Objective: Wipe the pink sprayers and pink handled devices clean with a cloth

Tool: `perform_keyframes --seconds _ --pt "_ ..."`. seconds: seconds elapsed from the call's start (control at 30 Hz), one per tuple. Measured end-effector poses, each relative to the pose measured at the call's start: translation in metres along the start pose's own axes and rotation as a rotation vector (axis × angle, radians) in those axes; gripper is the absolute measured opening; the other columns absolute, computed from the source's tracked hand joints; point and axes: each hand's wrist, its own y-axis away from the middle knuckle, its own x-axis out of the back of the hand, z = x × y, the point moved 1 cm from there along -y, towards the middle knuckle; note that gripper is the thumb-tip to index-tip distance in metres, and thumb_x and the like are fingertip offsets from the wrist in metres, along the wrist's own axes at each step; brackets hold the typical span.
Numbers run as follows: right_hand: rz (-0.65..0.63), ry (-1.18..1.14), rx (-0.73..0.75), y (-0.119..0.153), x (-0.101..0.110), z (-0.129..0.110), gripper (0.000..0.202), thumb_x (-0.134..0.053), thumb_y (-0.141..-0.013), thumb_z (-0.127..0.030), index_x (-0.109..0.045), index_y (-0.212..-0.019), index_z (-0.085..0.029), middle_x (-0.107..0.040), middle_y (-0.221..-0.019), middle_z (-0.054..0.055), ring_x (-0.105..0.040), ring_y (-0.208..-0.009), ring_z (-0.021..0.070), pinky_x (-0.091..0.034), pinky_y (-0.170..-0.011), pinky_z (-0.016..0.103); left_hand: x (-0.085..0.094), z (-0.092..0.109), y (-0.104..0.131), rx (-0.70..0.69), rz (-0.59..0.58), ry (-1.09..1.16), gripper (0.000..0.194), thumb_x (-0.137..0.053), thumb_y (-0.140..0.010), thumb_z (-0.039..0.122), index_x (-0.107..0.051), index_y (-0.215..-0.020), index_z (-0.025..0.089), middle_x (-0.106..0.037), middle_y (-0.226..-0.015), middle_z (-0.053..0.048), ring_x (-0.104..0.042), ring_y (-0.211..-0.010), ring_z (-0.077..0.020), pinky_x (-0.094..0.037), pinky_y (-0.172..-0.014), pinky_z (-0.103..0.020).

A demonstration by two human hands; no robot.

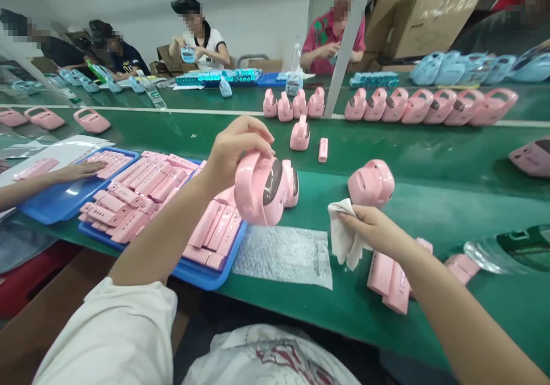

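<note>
My left hand (pixel 240 147) grips a pink plastic housing (pixel 253 196) by its loop handle, holding it tilted above the table with its dark window facing right. Partly hidden behind it stands another pink housing (pixel 292 184). In my right hand (pixel 365 224) a white cloth (pixel 344 233) is pinched and hangs down over the green table. A translucent foam sheet (pixel 286 256) lies flat between my hands. Just beyond the cloth rests a further pink housing (pixel 370 183). Several flat pink parts (pixel 391 282) lie beneath my right forearm.
A blue tray (pixel 219 282) piled with pink strips sits at my left. A co-worker's hand (pixel 86 169) reaches over another blue tray (pixel 47 210). Pink housings (pixel 416 107) line the far ledge. A plastic bottle (pixel 511 250) lies at right. Co-workers sit opposite.
</note>
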Motion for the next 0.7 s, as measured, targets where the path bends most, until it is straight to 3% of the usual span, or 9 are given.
perform_keyframes --seconds 0.13,0.2,0.3,0.4,0.5,0.63,0.7 --pt "0.299 0.197 -0.029 0.027 -0.004 0.003 0.037 -0.051 -0.080 -0.055 -0.058 -0.068 -0.020 -0.061 -0.061 0.005 -0.054 -0.055 0.0185 -0.036 -0.052 0.028 -0.026 0.052 0.056 0.008 -0.015 0.019 0.016 -0.064 -0.087 0.013 -0.069 -0.099 0.023 -0.071 -0.102 -0.002 -0.069 -0.093 -0.0149 -0.059 -0.078 -0.028" --pt "0.461 0.150 0.002 0.035 -0.008 0.005 0.034 -0.052 -0.080 -0.050 -0.057 -0.065 -0.020 -0.057 -0.057 0.004 -0.052 -0.053 0.0180 -0.036 -0.052 0.028 -0.042 0.066 0.082 0.011 -0.001 0.023 0.027 -0.063 -0.088 0.009 -0.066 -0.111 0.023 -0.073 -0.103 -0.003 -0.070 -0.093 -0.0136 -0.060 -0.079 -0.026" --pt "0.618 -0.030 0.094 0.041 -0.026 0.012 0.036 -0.050 -0.080 -0.052 -0.055 -0.066 -0.019 -0.055 -0.058 0.003 -0.051 -0.055 0.0170 -0.039 -0.053 0.029 -0.062 0.073 0.109 0.001 -0.032 0.088 0.029 -0.063 -0.087 0.006 -0.067 -0.110 0.022 -0.074 -0.105 -0.004 -0.071 -0.097 -0.0140 -0.061 -0.082 -0.026" --pt "0.646 -0.132 0.117 0.043 -0.055 0.020 0.039 -0.050 -0.083 -0.054 -0.059 -0.073 -0.018 -0.056 -0.062 0.003 -0.051 -0.058 0.0162 -0.041 -0.056 0.029 -0.066 0.073 0.120 0.088 -0.147 0.223 0.026 -0.062 -0.087 0.006 -0.069 -0.109 0.019 -0.075 -0.109 -0.008 -0.071 -0.105 -0.0167 -0.060 -0.089 -0.028" --pt "0.644 -0.218 0.096 0.044 -0.083 0.025 0.040 -0.050 -0.085 -0.053 -0.064 -0.079 -0.016 -0.058 -0.063 0.002 -0.052 -0.060 0.0158 -0.042 -0.057 0.028 -0.057 0.079 0.124 0.251 -0.255 0.320 0.029 -0.053 -0.093 0.008 -0.070 -0.112 0.021 -0.074 -0.116 -0.007 -0.067 -0.115 -0.0177 -0.055 -0.100 -0.033" --pt "0.641 -0.376 0.100 0.051 -0.107 0.021 0.041 -0.050 -0.086 -0.053 -0.067 -0.087 -0.015 -0.064 -0.071 0.004 -0.057 -0.069 0.0172 -0.046 -0.062 0.028 -0.051 0.094 0.146 0.521 -0.125 0.488 0.034 -0.044 -0.100 0.028 -0.063 -0.127 0.027 -0.067 -0.130 -0.006 -0.062 -0.122 -0.0208 -0.051 -0.106 -0.039" --pt "0.573 -0.413 0.104 0.055 -0.115 0.018 0.043 -0.049 -0.086 -0.055 -0.067 -0.085 -0.016 -0.064 -0.069 0.004 -0.058 -0.069 0.0177 -0.047 -0.063 0.029 -0.058 0.099 0.166 0.551 -0.086 0.590 0.053 -0.053 -0.094 0.048 -0.048 -0.143 0.028 -0.056 -0.144 -0.010 -0.054 -0.132 -0.0271 -0.046 -0.111 -0.044"
